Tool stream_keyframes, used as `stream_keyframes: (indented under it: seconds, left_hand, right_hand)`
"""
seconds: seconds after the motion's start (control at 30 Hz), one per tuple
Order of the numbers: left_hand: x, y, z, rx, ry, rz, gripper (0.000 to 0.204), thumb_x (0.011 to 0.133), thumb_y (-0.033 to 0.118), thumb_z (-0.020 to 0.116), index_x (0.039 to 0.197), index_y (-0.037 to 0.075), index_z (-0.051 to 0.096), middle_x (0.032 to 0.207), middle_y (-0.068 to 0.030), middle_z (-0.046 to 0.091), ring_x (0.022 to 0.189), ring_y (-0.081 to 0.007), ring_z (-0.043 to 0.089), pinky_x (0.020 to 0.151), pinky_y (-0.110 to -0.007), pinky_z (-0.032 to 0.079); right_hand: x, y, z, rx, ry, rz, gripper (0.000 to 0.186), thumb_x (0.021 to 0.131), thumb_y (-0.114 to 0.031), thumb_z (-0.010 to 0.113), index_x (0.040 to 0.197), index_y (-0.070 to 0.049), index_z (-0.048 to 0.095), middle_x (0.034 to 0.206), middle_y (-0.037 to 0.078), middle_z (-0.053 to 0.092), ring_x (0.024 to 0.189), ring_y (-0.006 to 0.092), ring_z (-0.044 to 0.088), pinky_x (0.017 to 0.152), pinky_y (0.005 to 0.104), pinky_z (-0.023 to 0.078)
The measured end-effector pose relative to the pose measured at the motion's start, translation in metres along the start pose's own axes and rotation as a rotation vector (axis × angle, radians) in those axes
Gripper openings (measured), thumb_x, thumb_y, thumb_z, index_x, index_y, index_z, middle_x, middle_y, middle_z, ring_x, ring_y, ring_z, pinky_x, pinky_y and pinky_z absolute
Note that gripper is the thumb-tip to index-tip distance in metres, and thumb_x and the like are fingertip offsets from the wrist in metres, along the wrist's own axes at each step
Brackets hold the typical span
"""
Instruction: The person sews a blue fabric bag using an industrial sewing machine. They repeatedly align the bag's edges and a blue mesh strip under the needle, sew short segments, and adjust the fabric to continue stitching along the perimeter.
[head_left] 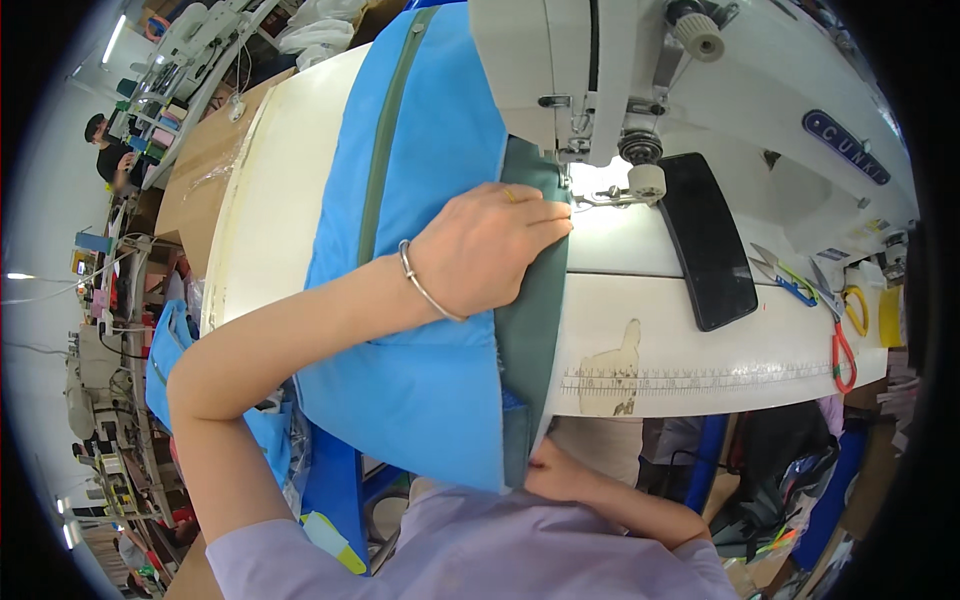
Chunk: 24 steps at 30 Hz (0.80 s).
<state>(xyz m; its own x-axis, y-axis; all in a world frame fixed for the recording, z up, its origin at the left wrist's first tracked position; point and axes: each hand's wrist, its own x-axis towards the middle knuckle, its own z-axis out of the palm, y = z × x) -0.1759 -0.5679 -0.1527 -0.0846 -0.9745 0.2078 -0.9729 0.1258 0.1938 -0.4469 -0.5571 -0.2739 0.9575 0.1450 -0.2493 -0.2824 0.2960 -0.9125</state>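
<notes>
A large blue fabric piece (420, 410) with a dark green zipper strip (388, 140) lies over the sewing table and hangs off its front edge. Along its right side runs a grey-green fabric strip (530, 330), which passes beneath the sewing machine head (570, 70). My left hand (490, 245) presses on this strip just in front of the lit presser foot (575, 195), fingers bent together at its edge. Below the tabletop, my right hand (550, 472) is closed at the strip's lower end; its fingertips are partly hidden by the cloth.
Right of the needle area lies a black phone (708, 240). Scissors (842, 340) and thread snips (785, 275) lie farther right. A printed ruler (700, 382) follows the table's front edge. Over at far left, a person (112, 155) is near other machines.
</notes>
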Motion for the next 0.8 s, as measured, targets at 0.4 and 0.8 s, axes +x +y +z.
stream_keyframes:
  seconds: [0.4,0.8]
  left_hand:
    - [-0.049,0.03,-0.044,0.052,-0.174,-0.099,0.033,0.077,0.0,0.064,0.108,0.006,0.073,0.087,-0.0095,0.071,0.084,-0.0287,0.068,0.079,-0.044,0.052]
    - [0.014,0.03,-0.001,0.104,-0.053,0.354,0.017,0.07,0.001,0.067,0.086,0.005,0.062,0.092,-0.008,0.061,0.092,-0.0263,0.061,0.079,-0.038,0.052]
  right_hand:
    - [0.012,-0.022,-0.015,0.005,0.117,0.02,0.034,0.091,-0.007,0.065,0.121,0.007,0.064,0.108,0.018,0.072,0.1,0.0211,0.069,0.087,0.0341,0.054]
    - [-0.002,-0.026,0.006,-0.242,0.183,0.12,0.03,0.08,-0.019,0.069,0.089,0.01,0.068,0.079,0.029,0.068,0.074,0.0412,0.069,0.07,0.0475,0.052]
